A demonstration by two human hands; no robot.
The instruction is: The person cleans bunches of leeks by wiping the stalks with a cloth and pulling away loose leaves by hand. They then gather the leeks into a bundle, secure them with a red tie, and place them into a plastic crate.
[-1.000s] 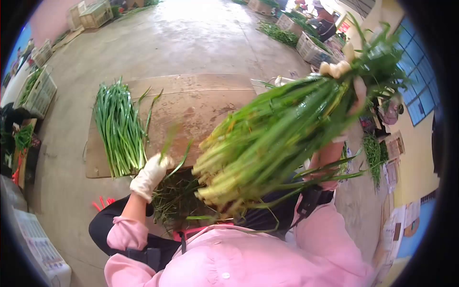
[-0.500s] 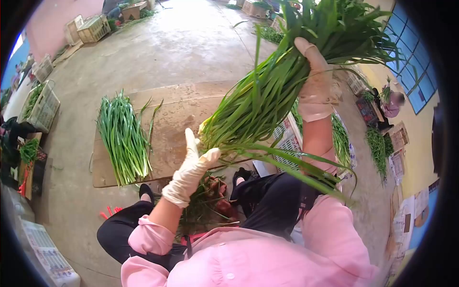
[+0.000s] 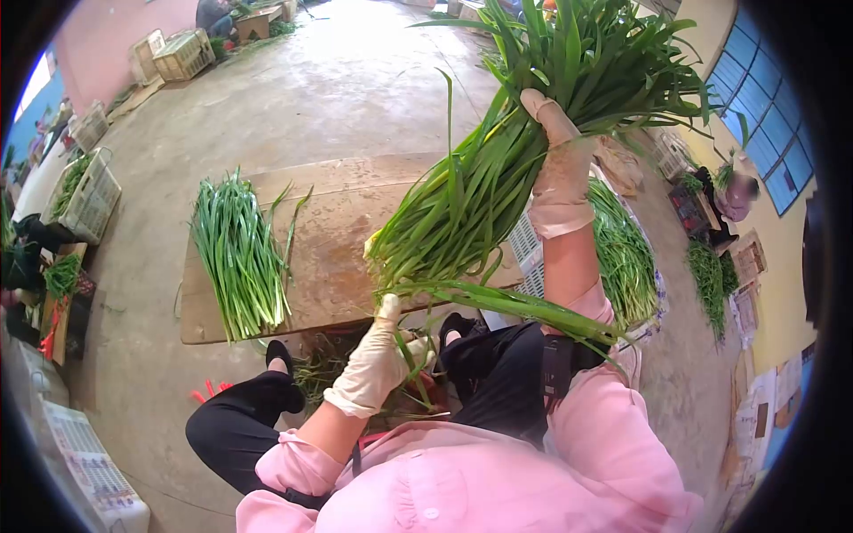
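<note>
My gloved right hand [image 3: 562, 164] is wrapped round a thick bunch of garlic chives [image 3: 480, 191], held aslant above the board. The leafy tops fan out at the upper right, while the pale base ends point down to the left. Just below those ends, my gloved left hand [image 3: 375, 362] is curled round a few loose chive leaves [image 3: 511, 304], which stretch across toward my right forearm. Its fingertips are partly hidden. A second bunch of chives [image 3: 238, 258] lies on the left of the wooden board [image 3: 333, 235], with a stray leaf beside it.
Beside my right leg stands a crate heaped with greens [image 3: 626, 266]. Trimmings [image 3: 324, 369] lie on the floor below the board, between my feet. Crates [image 3: 89, 197] line the left side. Another person [image 3: 736, 197] sits at the far right, near more greens [image 3: 706, 280].
My left hand has moved down and right from the base ends, and its fingers have curled round loose leaves. My right hand has shifted slightly left and down with the bunch.
</note>
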